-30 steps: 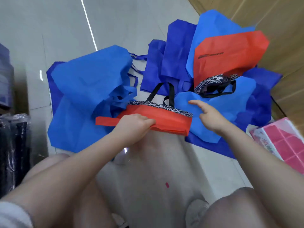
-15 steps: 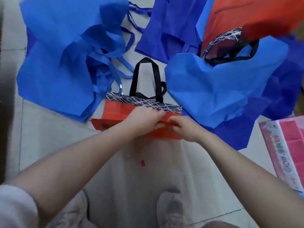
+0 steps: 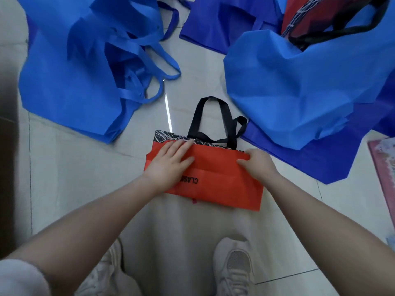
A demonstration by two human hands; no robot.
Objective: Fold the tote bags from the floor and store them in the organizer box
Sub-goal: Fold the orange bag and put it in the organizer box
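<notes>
Two hands work one red tote bag (image 3: 215,178), which lies folded on the tiled floor (image 3: 85,178) just ahead of a pair of pale shoes (image 3: 235,265). The left hand (image 3: 168,165) presses flat on it with straight fingers, covering most of the black lettering. The right hand (image 3: 258,165) pinches the folded right edge. Its black handles (image 3: 213,118) lie beyond the patterned rim. Light blue bags (image 3: 74,71) are heaped at left and another light blue bag (image 3: 299,88) at right, over darker blue bags (image 3: 224,24). A second red bag (image 3: 316,13) is cut off at the top, and a pink item (image 3: 382,167) at the right edge is too cropped to identify.
</notes>
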